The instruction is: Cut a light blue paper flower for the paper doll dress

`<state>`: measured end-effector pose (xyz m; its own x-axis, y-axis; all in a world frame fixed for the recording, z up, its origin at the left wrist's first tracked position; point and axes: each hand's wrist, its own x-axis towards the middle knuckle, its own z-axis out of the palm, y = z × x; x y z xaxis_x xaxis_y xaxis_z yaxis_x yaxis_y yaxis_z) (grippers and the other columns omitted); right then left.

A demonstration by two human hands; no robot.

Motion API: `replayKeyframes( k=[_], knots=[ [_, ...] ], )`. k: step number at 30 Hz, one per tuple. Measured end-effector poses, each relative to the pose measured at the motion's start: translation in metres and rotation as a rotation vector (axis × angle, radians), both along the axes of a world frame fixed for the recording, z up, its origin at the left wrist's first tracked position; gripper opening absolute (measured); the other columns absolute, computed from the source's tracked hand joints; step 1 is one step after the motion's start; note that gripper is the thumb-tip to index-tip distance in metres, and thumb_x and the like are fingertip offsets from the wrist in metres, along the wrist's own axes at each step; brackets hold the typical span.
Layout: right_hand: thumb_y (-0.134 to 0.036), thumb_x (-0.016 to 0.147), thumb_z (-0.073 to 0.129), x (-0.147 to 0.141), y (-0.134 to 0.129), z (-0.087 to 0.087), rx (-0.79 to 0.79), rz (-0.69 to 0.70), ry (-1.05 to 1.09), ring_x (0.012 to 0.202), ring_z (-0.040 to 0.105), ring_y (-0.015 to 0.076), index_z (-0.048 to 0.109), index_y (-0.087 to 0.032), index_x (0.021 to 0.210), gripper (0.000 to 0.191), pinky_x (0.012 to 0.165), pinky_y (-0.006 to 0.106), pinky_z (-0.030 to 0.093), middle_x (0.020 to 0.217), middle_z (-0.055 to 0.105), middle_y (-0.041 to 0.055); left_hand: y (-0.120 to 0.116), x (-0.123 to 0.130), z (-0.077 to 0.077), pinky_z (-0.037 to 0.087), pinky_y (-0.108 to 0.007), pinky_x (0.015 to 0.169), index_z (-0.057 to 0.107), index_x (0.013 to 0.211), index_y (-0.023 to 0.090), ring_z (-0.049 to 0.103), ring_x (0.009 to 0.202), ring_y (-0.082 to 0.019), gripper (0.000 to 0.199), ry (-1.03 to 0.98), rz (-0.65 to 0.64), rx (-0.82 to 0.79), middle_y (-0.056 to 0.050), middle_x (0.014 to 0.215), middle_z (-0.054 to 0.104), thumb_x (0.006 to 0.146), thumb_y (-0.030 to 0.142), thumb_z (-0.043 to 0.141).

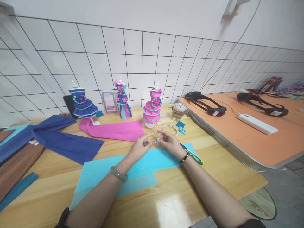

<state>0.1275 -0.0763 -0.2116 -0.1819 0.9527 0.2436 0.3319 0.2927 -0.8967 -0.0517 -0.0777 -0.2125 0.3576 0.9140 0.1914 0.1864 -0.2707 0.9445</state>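
Note:
My right hand (170,143) pinches a small light-blue paper piece (156,141) between thumb and fingers, above the table. Close by on its left, my left hand (141,146) has its index finger stretched toward the right fingertips, with thumb and other fingers curled together. Whatever they may hold is too small to make out. Under both wrists lies a sheet of light-blue crepe paper (140,164). A yellow-and-black utility knife (196,155) rests on its right end. Just beyond the right fingers is a roll of tape (175,127), with blue scraps (181,127) beside it.
Three small dress forms wear paper dresses: blue (85,107), mixed colours (123,101) and pink (152,109). Pink paper (118,130) and dark-blue paper (71,144) lie left. A lidded glass jar (179,112) stands right, near an orange table (237,136) with black headsets (209,104) and a white power bank (257,123).

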Motion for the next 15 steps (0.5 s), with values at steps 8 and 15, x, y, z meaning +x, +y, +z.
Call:
replayKeyframes(
  k=[8, 15],
  knots=[
    [-0.022, 0.071, 0.049, 0.077, 0.025, 0.006, 0.105, -0.563, -0.373, 0.072, 0.057, 0.0206, 0.061, -0.011, 0.097, 0.03, 0.071, 0.035, 0.042, 0.077, 0.064, 0.0092, 0.003, -0.004, -0.003, 0.044, -0.028, 0.075, 0.06, 0.103, 0.018, 0.058, 0.08, -0.015, 0.029, 0.244, 0.079, 0.243, -0.005, 0.087, 0.065, 0.077, 0.022, 0.048],
    [-0.018, 0.071, 0.045, 0.107, 0.026, -0.001, 0.06, -0.801, -0.506, 0.085, 0.058, 0.0251, 0.063, -0.011, 0.094, 0.03, 0.075, 0.034, 0.041, 0.09, 0.065, 0.0137, -0.004, -0.003, 0.004, 0.041, -0.03, 0.079, 0.063, 0.095, 0.019, 0.055, 0.086, -0.017, 0.023, 0.462, -0.073, 0.451, -0.006, 0.091, 0.064, 0.08, 0.021, 0.046]
  ],
)
